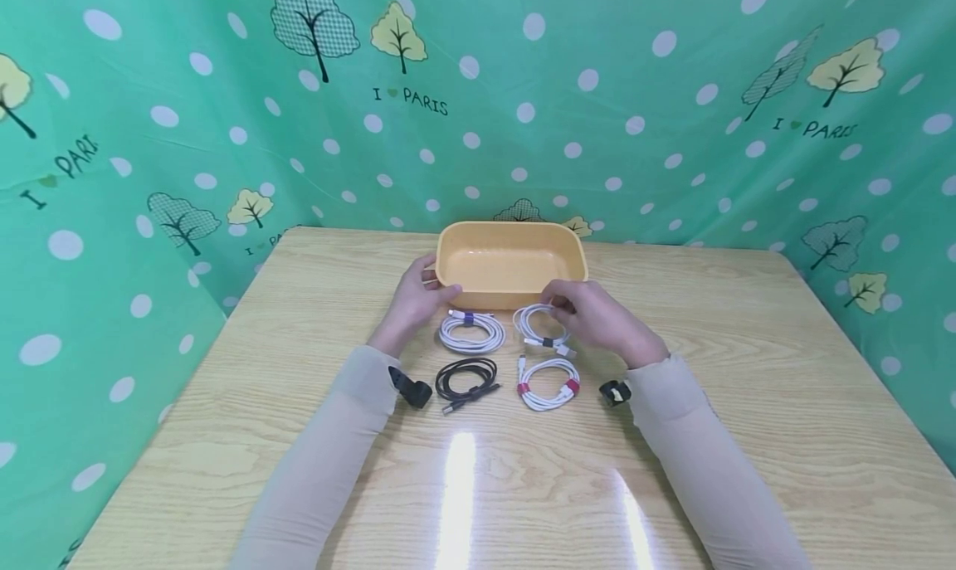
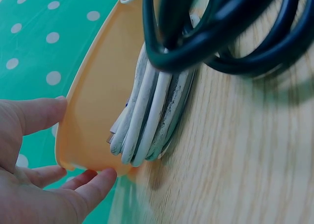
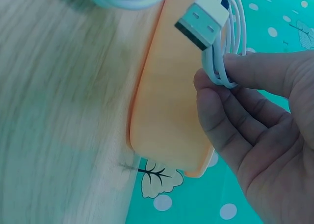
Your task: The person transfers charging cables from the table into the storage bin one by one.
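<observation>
My right hand pinches a coiled white USB cable with a black tie, in front of a yellow-orange bin. In the right wrist view, thumb and fingertips hold the loops, and the USB plug hangs free. My left hand touches the bin's left end. Its thumb lies at the front rim and its extended fingers along the end, as the left wrist view also shows. A white cable with a purple tie lies coiled on the table near the left hand.
Nearer me on the wooden table lie a coiled black USB cable and a white cable with red ties. Green printed cloth hangs behind the bin and along the sides. Each wrist bears a small black camera.
</observation>
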`<state>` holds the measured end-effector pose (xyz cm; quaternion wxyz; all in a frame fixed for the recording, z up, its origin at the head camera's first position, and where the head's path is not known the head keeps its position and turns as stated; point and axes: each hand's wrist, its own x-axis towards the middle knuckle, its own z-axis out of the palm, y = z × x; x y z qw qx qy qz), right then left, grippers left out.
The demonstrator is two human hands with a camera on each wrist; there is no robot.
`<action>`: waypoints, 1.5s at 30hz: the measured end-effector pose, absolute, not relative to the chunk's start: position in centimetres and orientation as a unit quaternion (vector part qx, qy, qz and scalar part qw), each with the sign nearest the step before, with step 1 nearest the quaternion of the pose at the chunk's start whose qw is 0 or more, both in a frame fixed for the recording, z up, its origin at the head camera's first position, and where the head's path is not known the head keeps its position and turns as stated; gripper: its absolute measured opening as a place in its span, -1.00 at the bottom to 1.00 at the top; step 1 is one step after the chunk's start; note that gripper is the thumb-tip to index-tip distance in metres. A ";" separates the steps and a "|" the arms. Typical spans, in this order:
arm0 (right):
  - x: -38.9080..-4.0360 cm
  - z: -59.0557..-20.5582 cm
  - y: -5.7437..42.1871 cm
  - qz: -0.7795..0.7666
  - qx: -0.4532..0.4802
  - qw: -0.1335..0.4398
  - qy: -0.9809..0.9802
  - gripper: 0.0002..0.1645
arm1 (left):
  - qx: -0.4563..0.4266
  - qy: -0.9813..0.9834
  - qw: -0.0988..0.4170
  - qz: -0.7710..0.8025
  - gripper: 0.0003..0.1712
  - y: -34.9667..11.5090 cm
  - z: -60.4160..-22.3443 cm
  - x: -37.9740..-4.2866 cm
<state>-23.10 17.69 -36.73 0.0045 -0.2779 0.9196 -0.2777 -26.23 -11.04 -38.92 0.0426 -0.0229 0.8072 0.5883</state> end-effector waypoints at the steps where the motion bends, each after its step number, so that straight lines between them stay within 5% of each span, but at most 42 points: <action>1: -23.1 -36.8 17.7 -0.280 -0.281 0.003 0.918 -0.79 | -0.023 0.807 0.043 0.588 -0.14 -11.0 -38.9 -26.2; 45: -24.3 -35.2 14.9 -0.285 -0.349 -0.006 0.893 -0.81 | -0.016 0.795 0.041 0.606 -0.12 -10.9 -39.2 -26.4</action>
